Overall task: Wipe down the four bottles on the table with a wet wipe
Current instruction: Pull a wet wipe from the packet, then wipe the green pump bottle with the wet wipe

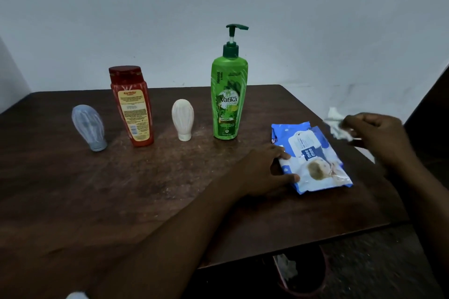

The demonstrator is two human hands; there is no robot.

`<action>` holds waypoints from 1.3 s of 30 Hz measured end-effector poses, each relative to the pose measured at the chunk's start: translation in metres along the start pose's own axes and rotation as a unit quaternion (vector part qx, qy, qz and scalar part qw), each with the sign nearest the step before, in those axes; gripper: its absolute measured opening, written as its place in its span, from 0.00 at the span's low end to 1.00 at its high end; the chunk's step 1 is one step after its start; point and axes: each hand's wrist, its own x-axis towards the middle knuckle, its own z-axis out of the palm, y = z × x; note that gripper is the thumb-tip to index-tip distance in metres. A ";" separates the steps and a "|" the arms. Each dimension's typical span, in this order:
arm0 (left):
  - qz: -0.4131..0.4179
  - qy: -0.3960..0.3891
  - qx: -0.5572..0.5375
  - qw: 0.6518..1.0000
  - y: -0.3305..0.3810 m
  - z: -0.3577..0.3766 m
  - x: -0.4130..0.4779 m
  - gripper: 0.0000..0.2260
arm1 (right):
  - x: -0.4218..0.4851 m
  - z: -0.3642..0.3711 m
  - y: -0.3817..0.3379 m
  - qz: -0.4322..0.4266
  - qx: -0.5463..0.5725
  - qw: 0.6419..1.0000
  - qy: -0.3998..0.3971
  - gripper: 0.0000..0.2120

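We count four bottles standing in one row across the back of the dark desk [121, 189]: a pale blue bottle [89, 126], a red bottle [132, 107], a cream bottle [182, 119] and a tall green pump bottle [228, 94]. One wipe pack [313, 158] lies near the right edge, and our left hand [264, 172] grips its left side. Our blurred right hand [374, 136] pinches one wet wipe [337, 126] over that edge. Broad desktop stretches between the bottles and the near edge.

Brown table [121, 189]: four bottles [228, 104], wipes pack [313, 158].
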 end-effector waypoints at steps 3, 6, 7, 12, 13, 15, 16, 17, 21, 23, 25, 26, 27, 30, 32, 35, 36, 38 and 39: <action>-0.004 -0.006 -0.008 1.000 0.002 -0.003 -0.001 0.26 | -0.001 0.006 -0.014 -0.015 0.142 0.990 -0.021 0.09; -0.017 0.009 -0.048 0.999 0.004 -0.008 -0.006 0.24 | -0.008 0.028 -0.020 -0.009 0.215 0.973 -0.078 0.08; -0.030 0.033 -0.075 0.996 0.005 -0.011 -0.008 0.22 | -0.012 0.038 -0.022 0.004 0.223 0.970 -0.098 0.12; -0.123 0.177 -0.349 0.912 -0.006 -0.039 -0.026 0.13 | -0.038 0.094 -0.021 0.068 0.227 0.950 -0.201 0.07; -0.129 0.183 -0.384 0.896 -0.010 -0.046 -0.031 0.14 | -0.044 0.106 -0.020 0.081 0.231 0.945 -0.216 0.06; -0.132 0.188 -0.419 0.878 -0.018 -0.059 -0.045 0.14 | -0.055 0.130 -0.017 0.106 0.239 0.935 -0.239 0.07; -0.137 0.190 -0.420 0.877 -0.023 -0.063 -0.052 0.14 | -0.060 0.140 -0.015 0.115 0.237 0.932 -0.250 0.07; -0.144 0.192 -0.414 0.878 -0.028 -0.066 -0.060 0.13 | -0.064 0.150 -0.015 0.124 0.235 0.927 -0.264 0.08; -0.168 0.198 -0.405 0.877 -0.046 -0.074 -0.082 0.11 | -0.077 0.179 -0.014 0.155 0.231 0.907 -0.315 0.08; -0.172 0.204 -0.401 0.876 -0.051 -0.075 -0.088 0.10 | -0.080 0.186 -0.015 0.147 0.215 0.903 -0.340 0.08; -0.181 0.205 -0.404 0.873 -0.053 -0.075 -0.090 0.08 | -0.082 0.188 -0.017 0.146 0.218 0.899 -0.349 0.10; -0.189 0.206 -0.407 0.869 -0.054 -0.074 -0.090 0.08 | -0.082 0.188 -0.018 0.149 0.226 0.898 -0.347 0.10; -0.197 0.209 -0.411 0.866 -0.054 -0.074 -0.089 0.07 | -0.082 0.188 -0.018 0.151 0.236 0.895 -0.346 0.10; -0.212 0.218 -0.422 0.854 -0.054 -0.072 -0.085 0.05 | -0.083 0.185 -0.016 0.124 0.237 0.896 -0.354 0.10; -0.212 0.224 -0.432 0.848 -0.052 -0.072 -0.082 0.04 | -0.085 0.184 -0.015 0.101 0.227 0.902 -0.352 0.17; -0.207 0.221 -0.439 0.846 -0.050 -0.073 -0.081 0.06 | -0.087 0.183 -0.014 0.088 0.216 0.909 -0.345 0.15; -0.209 0.218 -0.439 0.846 -0.050 -0.073 -0.081 0.07 | -0.087 0.183 -0.014 0.090 0.215 0.909 -0.345 0.12; -0.219 0.203 -0.429 0.853 -0.051 -0.075 -0.080 0.09 | -0.086 0.182 -0.014 0.089 0.213 0.906 -0.356 0.09; -0.227 0.194 -0.421 0.856 -0.051 -0.076 -0.079 0.09 | -0.086 0.182 -0.014 0.088 0.215 0.902 -0.363 0.09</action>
